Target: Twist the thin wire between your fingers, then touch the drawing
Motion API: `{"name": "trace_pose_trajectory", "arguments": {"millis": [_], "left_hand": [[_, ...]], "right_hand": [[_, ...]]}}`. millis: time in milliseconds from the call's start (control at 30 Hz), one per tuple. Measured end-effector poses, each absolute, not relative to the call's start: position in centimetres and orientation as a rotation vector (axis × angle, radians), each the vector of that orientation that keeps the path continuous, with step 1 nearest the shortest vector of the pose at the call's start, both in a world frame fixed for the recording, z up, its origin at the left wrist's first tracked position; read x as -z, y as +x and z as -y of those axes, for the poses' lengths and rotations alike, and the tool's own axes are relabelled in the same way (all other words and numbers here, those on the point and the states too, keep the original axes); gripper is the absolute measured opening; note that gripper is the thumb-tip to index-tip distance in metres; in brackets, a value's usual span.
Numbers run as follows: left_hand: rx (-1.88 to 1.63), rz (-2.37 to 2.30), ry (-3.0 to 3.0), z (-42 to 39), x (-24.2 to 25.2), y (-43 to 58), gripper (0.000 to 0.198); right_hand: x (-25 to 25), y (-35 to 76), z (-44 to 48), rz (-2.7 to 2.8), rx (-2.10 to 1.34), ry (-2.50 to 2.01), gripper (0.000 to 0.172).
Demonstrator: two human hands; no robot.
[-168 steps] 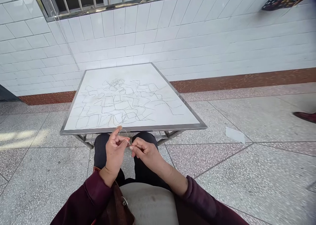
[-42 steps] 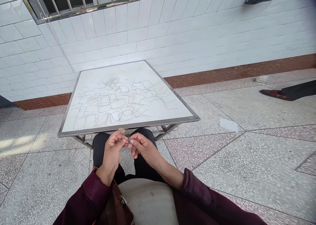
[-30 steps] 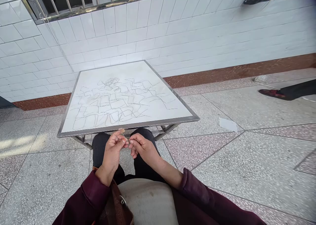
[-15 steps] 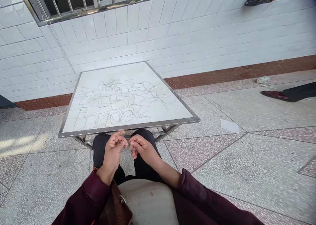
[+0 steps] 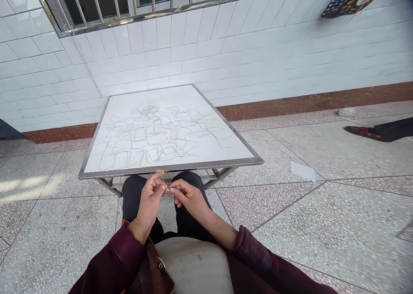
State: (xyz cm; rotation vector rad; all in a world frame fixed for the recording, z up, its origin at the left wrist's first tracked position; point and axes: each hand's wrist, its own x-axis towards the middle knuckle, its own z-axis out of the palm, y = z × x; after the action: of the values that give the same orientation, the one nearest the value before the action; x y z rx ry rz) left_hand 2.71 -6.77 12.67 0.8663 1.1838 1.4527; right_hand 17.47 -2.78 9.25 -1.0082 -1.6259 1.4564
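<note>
A thin, pale thread (image 5: 162,183) sits pinched between the fingertips of the left hand (image 5: 149,199) and right hand (image 5: 187,197), held over the lap just below the table's near edge. It curls up in a small loose loop above the left fingers. Too fine to tell if a needle is there.

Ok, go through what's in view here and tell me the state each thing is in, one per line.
left hand: pinched shut on the thread, raised over the lap
right hand: fingertips pinched on the thread, touching the left hand
thread: thin, looped between both hands; too fine to tell more
table: upright, white top covered with thin wavy lines
window bars: closed grille above the tiled wall
paper scrap: lying flat on the floor
</note>
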Motion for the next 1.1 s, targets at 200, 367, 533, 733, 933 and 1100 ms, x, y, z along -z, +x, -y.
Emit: {"name": "trace_pose_trajectory", "arguments": {"millis": [200, 367, 533, 733, 933, 1100], "left_hand": [[-1.446, -1.143, 0.921, 6.9, -12.5, 2.9, 0.041], [-1.471, -1.139, 0.931, 7.0, -11.9, 3.1, 0.040], [-1.463, -1.130, 0.905, 7.1, -12.3, 3.3, 0.042], [-1.438, -1.140, 0.931, 7.2, -12.1, 3.3, 0.039], [-1.449, -1.125, 0.841, 6.9, -10.7, 3.5, 0.044], [-1.412, -1.069, 0.764, 7.0, -11.2, 3.4, 0.051]], "right_hand": [[-9.1, 17.5, 3.1, 1.798, -1.240, -0.931, 0.020], [-9.0, 17.3, 3.4, 1.832, -1.120, -0.937, 0.020], [-9.1, 17.5, 3.4, 1.862, -1.068, -0.916, 0.021], [-8.4, 17.6, 3.2, 1.875, -1.113, -0.928, 0.021], [-7.9, 17.7, 2.6, 1.803, -1.275, -0.923, 0.015], [-8.6, 18.1, 2.4, 1.733, -1.298, -0.903, 0.022]]}}
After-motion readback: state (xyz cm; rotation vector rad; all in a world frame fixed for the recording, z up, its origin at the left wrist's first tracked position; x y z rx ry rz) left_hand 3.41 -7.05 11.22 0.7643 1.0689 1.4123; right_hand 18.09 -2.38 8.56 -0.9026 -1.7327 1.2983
